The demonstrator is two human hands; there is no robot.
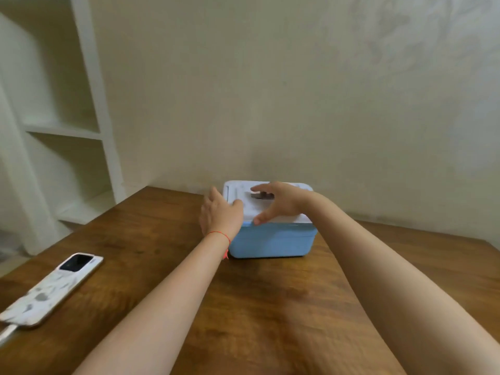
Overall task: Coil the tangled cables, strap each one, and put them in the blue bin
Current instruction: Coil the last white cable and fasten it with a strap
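The blue bin (273, 243) stands near the far edge of the wooden table, covered by a white lid (238, 189) with a dark handle recess. My right hand (276, 203) is spread over the lid, thumb at its front edge, fingers reaching across the top. My left hand (220, 213) lies against the bin's left side, fingers straight, thumb touching the lid's edge. A red thread circles my left wrist. No cables show in this view; the bin's inside is hidden by the lid.
A phone (51, 289) in a white marbled case lies at the table's left front, with a white charging cable (6, 334) plugged into its near end. White shelves (65, 128) stand at the left. A plain wall rises right behind the bin.
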